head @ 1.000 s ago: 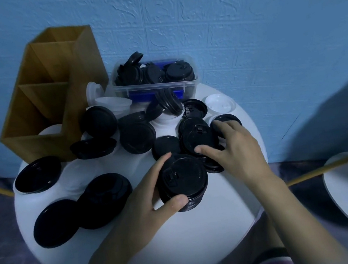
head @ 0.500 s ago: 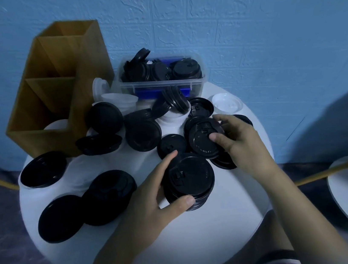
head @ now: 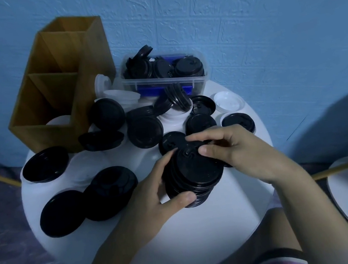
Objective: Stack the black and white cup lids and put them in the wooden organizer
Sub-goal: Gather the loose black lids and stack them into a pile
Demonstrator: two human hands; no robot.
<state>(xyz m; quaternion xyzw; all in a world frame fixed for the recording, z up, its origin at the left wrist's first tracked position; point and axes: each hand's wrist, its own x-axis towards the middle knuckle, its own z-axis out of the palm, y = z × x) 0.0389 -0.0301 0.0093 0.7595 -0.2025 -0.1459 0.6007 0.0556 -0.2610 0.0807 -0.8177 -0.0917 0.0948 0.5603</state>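
Stack of round black plastic cup lids (head: 194, 173) sits mid-table on the round white table (head: 206, 239), toward its right edge. Left hand (head: 152, 193) curls round the stack's left side, thumb on the near rim, fingers on the far rim. Right hand (head: 238, 152) pinches the top lid's far edge between thumb and forefinger.

Loose black lids (head: 46, 165) lie across the left and far parts. Tall brown wooden organizer (head: 57, 87) stands at the far-left edge. Clear plastic tub (head: 161, 82) of black lids stands at the far edge, with a white plastic lid (head: 228, 101) near it.
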